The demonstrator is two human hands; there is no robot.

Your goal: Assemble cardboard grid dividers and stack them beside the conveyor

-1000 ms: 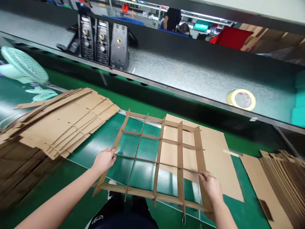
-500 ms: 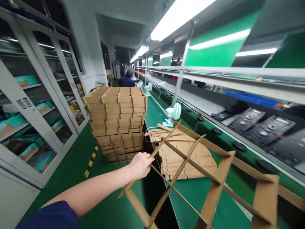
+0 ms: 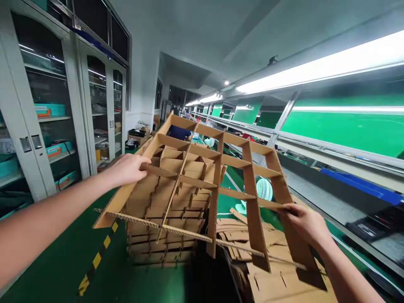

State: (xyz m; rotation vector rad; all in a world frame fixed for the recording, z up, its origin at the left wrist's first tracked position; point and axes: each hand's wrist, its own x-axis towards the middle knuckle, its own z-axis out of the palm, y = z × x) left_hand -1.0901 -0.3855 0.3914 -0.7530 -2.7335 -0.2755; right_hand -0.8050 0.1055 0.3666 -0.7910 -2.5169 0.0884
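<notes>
Between my two hands hangs a cardboard divider grid (image 3: 217,189), made of interlocked strips with square cells, tilted in the air. My left hand (image 3: 131,168) grips its left outer strip. On the right, my right hand (image 3: 304,219) pinches a strip near the grid's right edge. Behind and below the grid rises a tall stack of similar cardboard dividers (image 3: 164,240), partly hidden by it. Flat slotted cardboard strips (image 3: 271,277) lie in a pile on the green bench, under the grid's right part.
A light green fan (image 3: 264,189) stands on the bench. Glass-door cabinets (image 3: 72,105) line the left wall. Yellow-black floor tape (image 3: 97,259) runs beside the stack. Farther back, a person in dark blue (image 3: 179,132) shows through the grid. A shelf with a blue tray (image 3: 362,185) is at right.
The grid has risen and swung left, now in front of the stack. My right hand has come into view holding its right side. My view has tilted upward.
</notes>
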